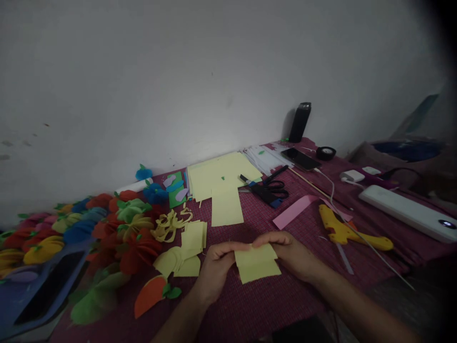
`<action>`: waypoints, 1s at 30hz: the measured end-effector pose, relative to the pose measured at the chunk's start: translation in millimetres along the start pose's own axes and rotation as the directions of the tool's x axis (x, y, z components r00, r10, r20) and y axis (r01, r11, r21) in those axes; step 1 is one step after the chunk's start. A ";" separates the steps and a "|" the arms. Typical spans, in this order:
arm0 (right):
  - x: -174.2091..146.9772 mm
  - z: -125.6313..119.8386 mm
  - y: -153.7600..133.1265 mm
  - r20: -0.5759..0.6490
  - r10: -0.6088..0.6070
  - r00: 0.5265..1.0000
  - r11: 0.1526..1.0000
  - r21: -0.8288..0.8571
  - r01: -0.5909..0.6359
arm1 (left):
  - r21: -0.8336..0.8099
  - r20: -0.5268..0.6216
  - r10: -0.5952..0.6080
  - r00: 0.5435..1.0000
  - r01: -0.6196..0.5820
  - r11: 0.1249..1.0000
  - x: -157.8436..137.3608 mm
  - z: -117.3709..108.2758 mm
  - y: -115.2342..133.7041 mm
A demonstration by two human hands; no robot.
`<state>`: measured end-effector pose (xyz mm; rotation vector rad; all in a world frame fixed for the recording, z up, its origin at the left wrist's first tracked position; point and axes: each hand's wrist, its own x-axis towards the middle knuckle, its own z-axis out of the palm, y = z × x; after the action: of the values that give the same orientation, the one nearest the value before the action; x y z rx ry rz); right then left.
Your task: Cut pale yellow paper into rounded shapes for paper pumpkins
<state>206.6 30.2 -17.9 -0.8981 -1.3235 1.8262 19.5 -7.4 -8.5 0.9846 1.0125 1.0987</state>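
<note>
Surface (262, 309) spans the lower frame, its left side bearing a heap of paper ornaments (139, 250), too crowded to count, perhaps kept aside for elbow room. One pile of yellow sheets (217, 166) sits at centre, likely for easy reach; one white power bank (407, 211) and one yellow glue gun (344, 234) lie right. At lower centre, the left hand (214, 272) and right hand (293, 255) pinch one yellow paper piece (258, 269), folded or layered, I cannot tell, fingers gripping its upper edge from both sides, probably to steady it.

no legible text anywhere
</note>
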 end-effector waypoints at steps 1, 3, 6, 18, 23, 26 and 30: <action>0.2 -0.7 1.0 -0.010 0.003 1.000 1.000 0.014 -0.003 | 0.008 -0.006 0.002 1.000 -0.002 1.000 -0.3 -0.2 -0.5; 0.3 -1.3 1.4 -0.019 -0.010 1.000 1.000 0.022 0.010 | 0.038 -0.016 0.008 1.000 -0.007 0.999 -0.9 -0.3 -1.0; -0.6 0.4 -1.9 -0.007 -0.039 0.999 0.999 0.006 0.039 | 0.056 -0.013 0.015 1.000 -0.014 0.998 -1.5 0.3 -0.2; -2.0 0.6 -11.5 0.108 -0.123 0.987 0.974 -0.179 0.141 | 0.002 0.057 -0.030 0.998 0.030 1.000 -1.0 1.2 0.8; -2.8 -1.1 -11.0 0.102 -0.098 0.990 0.974 -0.195 0.116 | 0.179 0.055 0.047 0.997 -0.056 0.982 -0.8 -1.2 4.6; -3.0 -3.1 -10.8 0.122 -0.130 0.984 0.964 -0.217 0.155 | 0.368 0.047 0.150 0.988 -0.157 0.916 -2.6 -1.9 12.1; -2.8 -1.7 -10.7 0.110 -0.149 0.983 0.944 -0.281 0.174 | 0.385 0.066 0.159 0.985 -0.172 0.907 -6.0 -0.6 16.4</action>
<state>211.0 31.1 -7.7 -0.8369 -1.7011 1.5854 14.4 -10.3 8.0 1.4284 1.1634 1.0338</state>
